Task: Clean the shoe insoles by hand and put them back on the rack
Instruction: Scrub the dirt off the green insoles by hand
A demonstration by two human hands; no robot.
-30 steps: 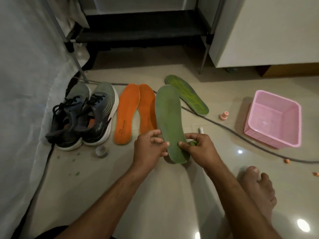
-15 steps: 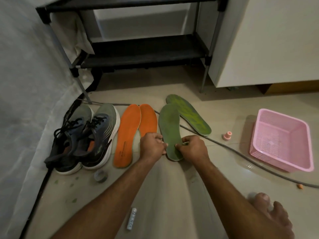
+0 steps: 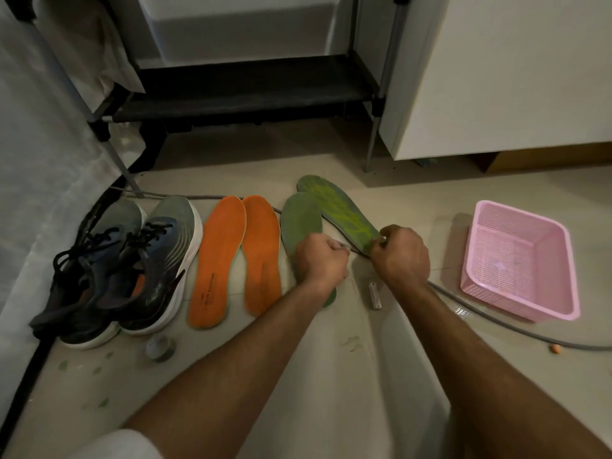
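Since half a second ago, the plain green foam insole (image 3: 301, 223) has gone flat on the floor and my right hand (image 3: 402, 256) has shifted to the patterned green insole (image 3: 341, 210).

My left hand (image 3: 319, 260) rests curled over the plain insole; whether it grips it I cannot tell. My right hand pinches the heel end of the patterned one, which lies flat across a grey hose (image 3: 480, 313). I judge the task well short of done: all four insoles, with the two matte orange foam insoles (image 3: 235, 256) beside the grey mesh running shoes (image 3: 132, 266), still lie on the glossy tile, and the black metal-framed rack (image 3: 245, 87) holds none of them. A pink perforated plastic basket (image 3: 520, 260) sits well apart to my right.
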